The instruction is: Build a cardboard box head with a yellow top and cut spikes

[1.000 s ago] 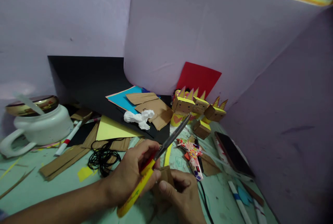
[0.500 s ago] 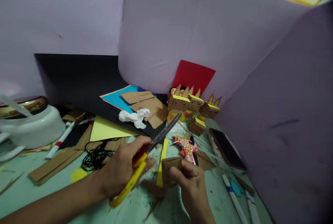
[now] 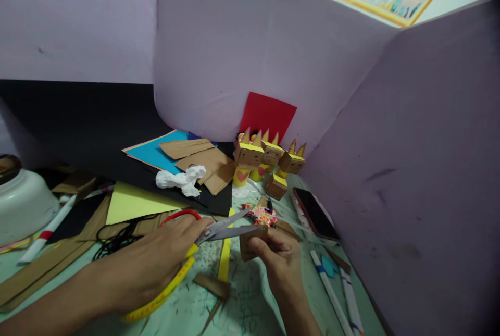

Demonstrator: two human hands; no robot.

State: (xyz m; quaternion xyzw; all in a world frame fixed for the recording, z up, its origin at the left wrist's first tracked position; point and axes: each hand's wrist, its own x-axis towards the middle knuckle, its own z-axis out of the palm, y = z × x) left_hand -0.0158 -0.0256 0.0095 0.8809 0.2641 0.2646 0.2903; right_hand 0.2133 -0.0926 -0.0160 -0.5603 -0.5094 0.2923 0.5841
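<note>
- Your right hand (image 3: 273,252) pinches the small cardboard piece (image 3: 250,242) just above the green table (image 3: 253,310), near its front middle.
- Your left hand (image 3: 156,263) grips the scissors (image 3: 219,232); their blades stand slightly apart at the piece's top edge.
- No writing is legible.
- A yellow strip (image 3: 224,263) lies beneath; cardboard box figures (image 3: 265,156) and a phone (image 3: 315,213) sit behind.

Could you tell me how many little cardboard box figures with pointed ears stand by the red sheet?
3 standing: one at left, one in the middle, one at right. A fourth small box lies in front without visible ears; more may be hidden behind.
</note>
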